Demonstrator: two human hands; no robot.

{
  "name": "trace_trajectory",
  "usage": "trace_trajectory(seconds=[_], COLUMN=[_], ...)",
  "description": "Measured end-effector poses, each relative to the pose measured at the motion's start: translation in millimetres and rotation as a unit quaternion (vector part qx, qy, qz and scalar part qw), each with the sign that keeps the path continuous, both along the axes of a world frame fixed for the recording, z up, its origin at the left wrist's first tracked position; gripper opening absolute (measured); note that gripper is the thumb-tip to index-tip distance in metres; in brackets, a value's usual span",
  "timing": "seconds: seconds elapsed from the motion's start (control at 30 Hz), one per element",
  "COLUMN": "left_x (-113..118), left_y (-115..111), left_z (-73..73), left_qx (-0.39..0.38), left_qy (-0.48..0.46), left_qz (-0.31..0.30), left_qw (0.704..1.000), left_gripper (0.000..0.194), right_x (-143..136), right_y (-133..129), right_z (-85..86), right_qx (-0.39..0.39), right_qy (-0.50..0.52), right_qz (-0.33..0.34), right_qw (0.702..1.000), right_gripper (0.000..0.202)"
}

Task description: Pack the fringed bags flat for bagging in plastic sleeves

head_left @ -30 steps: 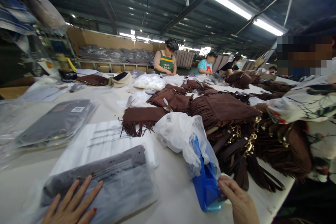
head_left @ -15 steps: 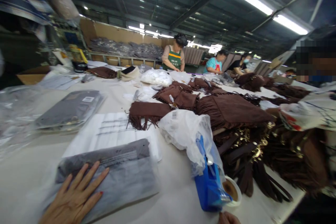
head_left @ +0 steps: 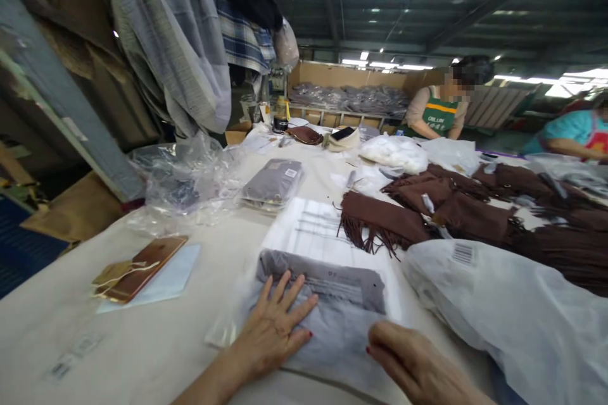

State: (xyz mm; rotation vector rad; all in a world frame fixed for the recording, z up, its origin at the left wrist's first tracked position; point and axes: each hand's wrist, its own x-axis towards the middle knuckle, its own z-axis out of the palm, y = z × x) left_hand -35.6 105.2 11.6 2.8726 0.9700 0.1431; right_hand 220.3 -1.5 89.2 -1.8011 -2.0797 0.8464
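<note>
Left hand (head_left: pixel 275 326) lying flat, fingers spread, pressing on bagged grey garment (head_left: pixel 332 310) at lower centre of frame. Right hand (head_left: pixel 418 367) resting on packet's lower right edge, fingers curled loosely; nothing clamped. Packet lying directly under both hands, long axis running left to right across frame, left hand covering more of it. Looking grey, folded, sealed in clear plastic, printed strip along top. White printed bag (head_left: pixel 323 234) lying beneath. Phone (head_left: pixel 142 266) sitting at left, brown fringed pieces (head_left: pixel 380 221) lying upper right.

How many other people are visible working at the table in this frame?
2. A person in a green apron stands at the far end of the table; a person in a turquoise top sits at the right edge, partly cropped. More may be beyond the frame.
</note>
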Motion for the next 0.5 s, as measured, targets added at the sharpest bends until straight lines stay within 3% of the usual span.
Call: trace_trajectory(seconds=[0.1,0.23,0.37,0.5], left_x=[0.4,1.0,0.0,-0.4], left_y=[0.3,0.7,0.9,0.5], left_z=[-0.3,-0.1,-1.6,-5.0], left_qx=[-0.002,-0.001,0.005,0.001], left_qy=[-0.015,-0.018,-0.023,-0.03], left_qz=[0.004,0.006,0.007,0.005], left_qw=[1.0,1.0,1.0,1.0], left_gripper=[0.059,0.06,0.058,0.057], right_x=[-2.4,5.0,25.4,32.3], right_y=[54.9,93.4,95.3,62.1], right_z=[0.1,-25.2,-39.9,-46.0], right_qx=[-0.043,-0.08,-0.06,0.036], right_qy=[-0.07,-0.088,-0.122,-0.172], right_qz=[0.054,0.033,-0.077,-0.176], right_qw=[0.995,0.992,0.988,0.969], right_gripper=[0.021,0.013,0.018,0.014])
